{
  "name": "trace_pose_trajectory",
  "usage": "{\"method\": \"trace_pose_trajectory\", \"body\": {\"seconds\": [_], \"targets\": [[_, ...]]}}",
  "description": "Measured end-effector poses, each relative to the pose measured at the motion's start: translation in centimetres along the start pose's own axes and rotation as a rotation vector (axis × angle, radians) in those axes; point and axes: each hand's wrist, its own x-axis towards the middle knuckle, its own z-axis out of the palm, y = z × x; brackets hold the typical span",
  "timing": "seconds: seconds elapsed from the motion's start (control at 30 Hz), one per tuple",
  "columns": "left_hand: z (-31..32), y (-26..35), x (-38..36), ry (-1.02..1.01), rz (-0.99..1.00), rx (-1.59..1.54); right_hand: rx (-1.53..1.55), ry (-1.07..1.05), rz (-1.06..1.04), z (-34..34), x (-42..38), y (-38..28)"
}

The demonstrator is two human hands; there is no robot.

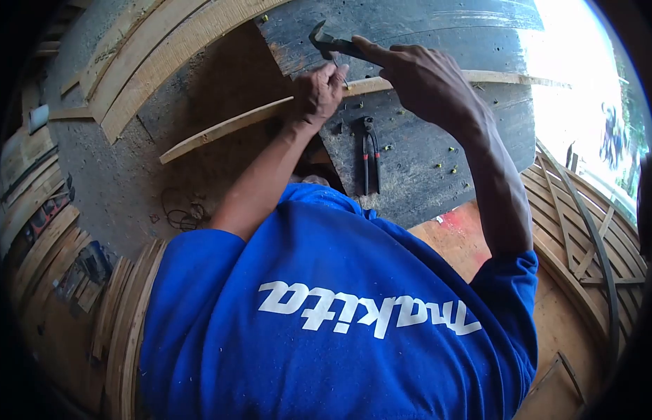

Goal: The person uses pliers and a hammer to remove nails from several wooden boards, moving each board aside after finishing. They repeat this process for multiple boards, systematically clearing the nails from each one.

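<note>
My right hand [424, 77] grips a claw hammer [348, 47], its dark head just above my left hand. My left hand [319, 94] is closed in a pinch around a thin dark nail [344, 78] at the edge of a long wooden strip [371, 85]. The strip lies across a dark worktop [438, 126], and its left end sticks out past the worktop edge. My left fingers partly hide the strip and the nail. Pincers [370, 157] with red and black handles lie on the worktop, below the strip.
Small yellow-green bits [440, 166] are scattered on the worktop. Curved wooden boards [154, 66] are at the upper left. Stacked wood pieces [126, 315] stand at the lower left. A slatted wooden frame [574, 238] is at the right. A dark cord [186, 218] lies on the ground.
</note>
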Motion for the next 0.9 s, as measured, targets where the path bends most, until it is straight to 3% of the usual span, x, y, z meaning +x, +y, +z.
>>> {"method": "trace_pose_trajectory", "body": {"seconds": [0.07, 0.13, 0.2, 0.27, 0.3, 0.4, 0.43, 0.47, 0.53, 0.8, 0.9], "targets": [[0.5, -0.5, -0.2, 0.021, 0.056, 0.031, 0.004, -0.151, 0.077, 0.2, 0.3, 0.6], [1.6, -2.0, -0.2, 0.202, 0.215, 0.064, 0.113, -0.083, 0.093, 0.6, 0.8, 0.3], [1.2, -1.8, 0.4, 0.122, 0.139, 0.072, 0.299, 0.186, 0.188, 0.8, 1.5, 0.2], [0.7, -1.3, 1.1, -0.044, -0.149, -0.008, 0.330, 0.181, 0.301, 3.9, 0.9, 2.4], [0.9, -1.7, 1.3, -0.094, -0.191, 0.059, 0.379, 0.130, 0.383, 6.2, 0.2, 4.3], [0.7, -0.8, 1.4, -0.135, -0.284, 0.058, 0.414, 0.072, 0.534, 10.5, -2.1, 6.1], [2.3, -2.6, 0.7, 0.046, -0.083, 0.191, 0.403, 0.059, 0.619, 11.6, -3.0, 6.3], [2.3, -2.5, 0.9, 0.035, -0.092, 0.190, 0.408, 0.049, 0.628, 11.9, -3.7, 6.0], [2.1, -2.7, 2.1, -0.222, -0.280, 0.234, 0.436, 0.063, 0.718, 12.3, -4.2, 5.7], [2.2, -2.5, 3.0, -0.416, -0.492, 0.267, 0.377, 0.115, 0.702, 13.2, -4.6, 5.4], [4.7, -7.8, 1.6, -0.469, -0.318, 0.377, 0.379, 0.125, 0.723, 12.9, -4.6, 5.0]]}}
